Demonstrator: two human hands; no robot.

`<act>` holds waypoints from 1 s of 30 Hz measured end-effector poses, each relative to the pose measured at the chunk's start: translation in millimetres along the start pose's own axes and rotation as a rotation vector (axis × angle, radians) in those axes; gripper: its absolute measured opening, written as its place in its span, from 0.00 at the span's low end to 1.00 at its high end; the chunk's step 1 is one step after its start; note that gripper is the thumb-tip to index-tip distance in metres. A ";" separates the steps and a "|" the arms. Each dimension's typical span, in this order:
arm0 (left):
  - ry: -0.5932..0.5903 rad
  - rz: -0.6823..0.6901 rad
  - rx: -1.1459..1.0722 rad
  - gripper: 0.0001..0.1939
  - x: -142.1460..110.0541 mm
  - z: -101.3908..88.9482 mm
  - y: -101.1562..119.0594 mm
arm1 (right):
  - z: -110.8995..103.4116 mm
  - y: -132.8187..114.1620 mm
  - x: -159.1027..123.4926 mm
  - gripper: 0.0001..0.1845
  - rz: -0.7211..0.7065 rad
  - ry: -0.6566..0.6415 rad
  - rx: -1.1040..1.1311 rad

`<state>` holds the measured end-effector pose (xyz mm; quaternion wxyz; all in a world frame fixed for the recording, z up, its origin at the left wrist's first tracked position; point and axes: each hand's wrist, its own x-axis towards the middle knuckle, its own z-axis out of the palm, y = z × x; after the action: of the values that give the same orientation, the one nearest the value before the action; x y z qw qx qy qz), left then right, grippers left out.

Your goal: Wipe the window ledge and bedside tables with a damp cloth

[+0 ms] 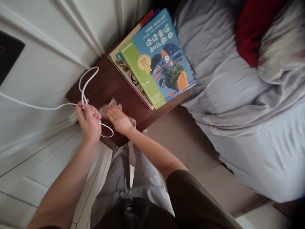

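A stack of children's books (154,60) with Chinese titles lies at upper centre of the frame. To the right spreads a bed (226,86) under rumpled grey bedding, with red fabric (252,31) at upper right. Beige carpet (188,140) shows lower right; a white panelled door (45,70) fills the left.

A dark wood table (105,79) stands between white panelled wall (43,79) and grey bed (226,79).
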<state>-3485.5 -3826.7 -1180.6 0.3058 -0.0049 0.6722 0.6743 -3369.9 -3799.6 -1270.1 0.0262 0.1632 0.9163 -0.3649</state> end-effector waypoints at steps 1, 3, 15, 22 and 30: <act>0.011 -0.013 -0.004 0.12 0.3 0.4 -0.3 | 8.6 -7.2 -24.9 0.25 -0.091 -0.059 0.021; 0.028 -0.047 0.004 0.06 0.5 2.3 -2.4 | 17.1 -8.3 -76.0 0.23 -0.226 -0.134 0.049; 0.101 -0.086 0.057 0.07 -2.7 31.7 -18.5 | -157.4 218.4 -178.3 0.29 0.289 0.498 -0.192; 0.098 -0.185 0.099 0.11 8.6 41.2 5.7 | -82.7 146.6 -168.8 0.27 0.421 0.629 -0.108; 0.028 -0.195 0.029 0.11 22.7 50.9 1.8 | 42.8 -27.3 -124.8 0.25 0.060 0.035 0.146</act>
<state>-3484.1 -3771.0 -1183.6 0.3605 -0.0753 0.6823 0.6315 -3263.7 -3882.1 -1262.5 0.0090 0.1984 0.8821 -0.4271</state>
